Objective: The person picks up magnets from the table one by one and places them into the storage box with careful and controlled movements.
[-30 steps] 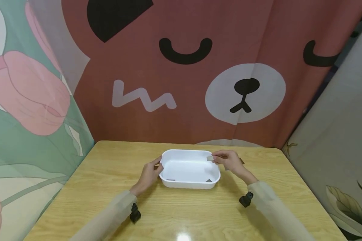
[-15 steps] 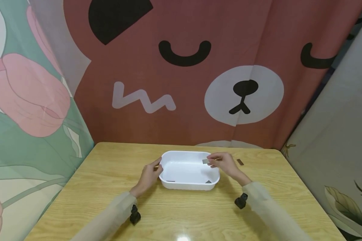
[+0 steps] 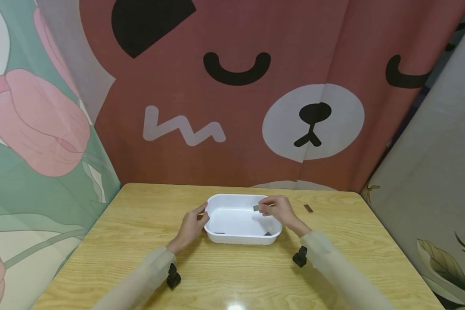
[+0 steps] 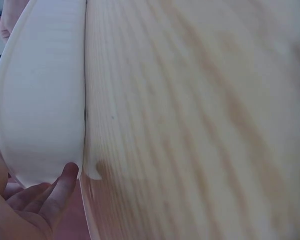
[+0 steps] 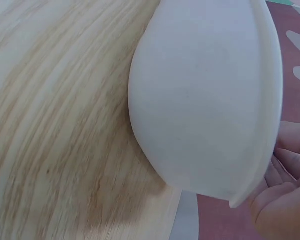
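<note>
A white plastic basin (image 3: pixel 236 240), rectangular with rounded corners, sits on the table. My left hand (image 3: pixel 189 228) grips its left side; the left wrist view shows the fingers (image 4: pixel 62 192) against the outer wall (image 4: pixel 44 100) and the thumb up by the rim. Over the right half of the basin, my right hand (image 3: pixel 277 210) pinches a small flat grey rectangular piece (image 3: pixel 256 208), which sticks out to the left of the fingertips. Inside the basin lie a small dark piece (image 3: pixel 268 234) at the front right and a thin dark sliver (image 3: pixel 218 233) at the front left.
A small brown rectangular piece (image 3: pixel 308 208) lies on the wooden table (image 3: pixel 232 275), to the right of the basin. Behind the table hangs a brown curtain (image 3: pixel 178 163) with a bear print. Patterned cloths (image 3: pixel 42 198) flank the table on both sides.
My right hand has moved left with the grey piece, from the basin's right rim further over its inside. The brown piece on the table has come fully into sight. My left hand stays put.
</note>
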The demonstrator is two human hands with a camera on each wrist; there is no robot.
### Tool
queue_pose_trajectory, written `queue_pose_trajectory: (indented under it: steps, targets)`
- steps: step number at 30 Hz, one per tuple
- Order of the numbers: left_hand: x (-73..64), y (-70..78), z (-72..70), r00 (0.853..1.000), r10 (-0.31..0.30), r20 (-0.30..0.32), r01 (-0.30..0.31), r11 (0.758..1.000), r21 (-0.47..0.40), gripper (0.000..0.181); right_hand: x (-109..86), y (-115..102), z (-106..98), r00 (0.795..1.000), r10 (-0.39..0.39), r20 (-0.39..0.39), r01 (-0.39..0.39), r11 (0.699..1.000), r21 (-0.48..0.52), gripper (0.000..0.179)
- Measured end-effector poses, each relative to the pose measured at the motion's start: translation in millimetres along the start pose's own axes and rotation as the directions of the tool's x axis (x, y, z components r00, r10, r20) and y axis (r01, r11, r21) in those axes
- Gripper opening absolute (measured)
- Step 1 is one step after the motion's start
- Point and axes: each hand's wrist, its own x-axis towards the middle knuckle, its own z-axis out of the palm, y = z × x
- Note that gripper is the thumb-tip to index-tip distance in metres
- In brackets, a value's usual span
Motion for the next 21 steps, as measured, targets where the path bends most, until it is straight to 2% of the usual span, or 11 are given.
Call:
queue_pose_trajectory:
  steps: [7, 11, 18, 21]
  targets:
    - [0.8, 0.6, -0.9, 1.0, -0.01, -0.005, 0.01, 1.0, 0.011, 0.045, 5.8, -1.0, 5.8, 1.0, 0.015, 0.026, -0.014, 0.999, -0.043, 0.018]
    - [0.5, 0.3, 0.0, 1.0, -0.021, 0.001, 0.021, 1.0, 0.0, 0.045, 9.7, -0.2, 10.5, 0.998, 0.057, 0.028, -0.053, 0.991, -0.124, 0.017]
    - [0.9, -0.9, 1.5, 1.0, -0.016, -0.011, 0.016, 1.0, 0.007, 0.044, 16.7, -0.4, 18.4, 0.999, 0.052, 0.009, -0.046, 0.947, -0.317, 0.014]
    - [1.6, -1.4, 1.9, 1.0, -0.009, -0.015, 0.01, 1.0, 0.007, 0.044, 17.4, -1.8, 20.4, 0.999, 0.049, 0.011, -0.042, 0.929, -0.367, 0.013]
